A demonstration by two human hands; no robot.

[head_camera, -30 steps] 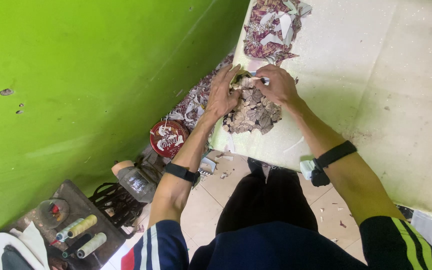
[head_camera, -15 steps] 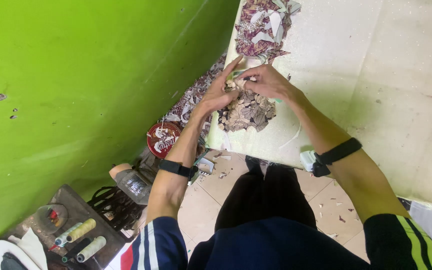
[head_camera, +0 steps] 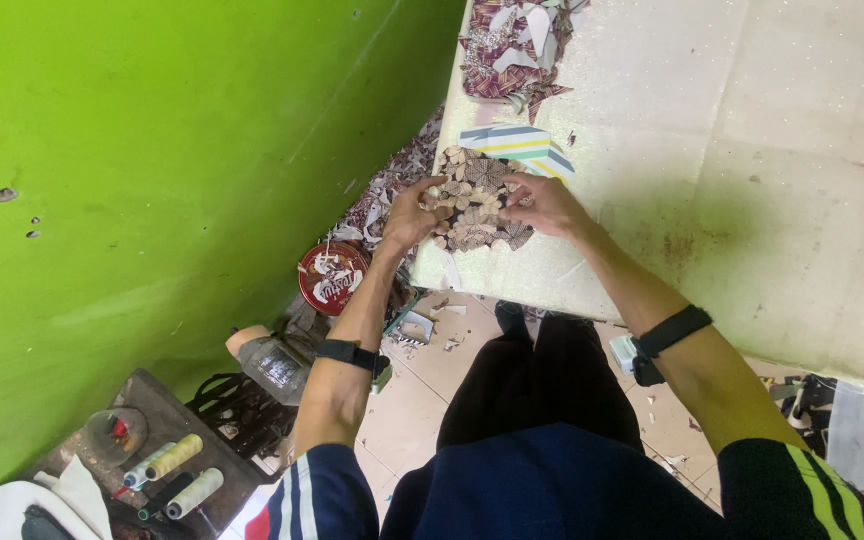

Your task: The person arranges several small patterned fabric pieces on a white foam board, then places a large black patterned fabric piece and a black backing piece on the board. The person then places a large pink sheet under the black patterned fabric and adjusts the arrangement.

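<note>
Hands at the near edge of a pale table [head_camera: 752, 150], seen from our head camera. Our left hand [head_camera: 414, 212] and right hand [head_camera: 544, 205] close in from either side on a small heap of brown patterned paper pieces [head_camera: 474, 205], fingers curled around its edges and touching it; we cannot tell for certain whether the heap is lifted or resting on the table. Just beyond the heap lies a folded striped sheet [head_camera: 512, 145] in blue, yellow and white. Further back, at the far edge of the table, sits a second pile of maroon and white paper scraps [head_camera: 512, 50]. A black band [head_camera: 350, 352] circles our left wrist, a black watch [head_camera: 664, 338] the right. Below the table, against the green wall [head_camera: 152, 150], stands a round red tin [head_camera: 332, 275] holding scraps. Lower left, a dark stand carries thread spools [head_camera: 174, 458] in yellow and pale green.
</note>
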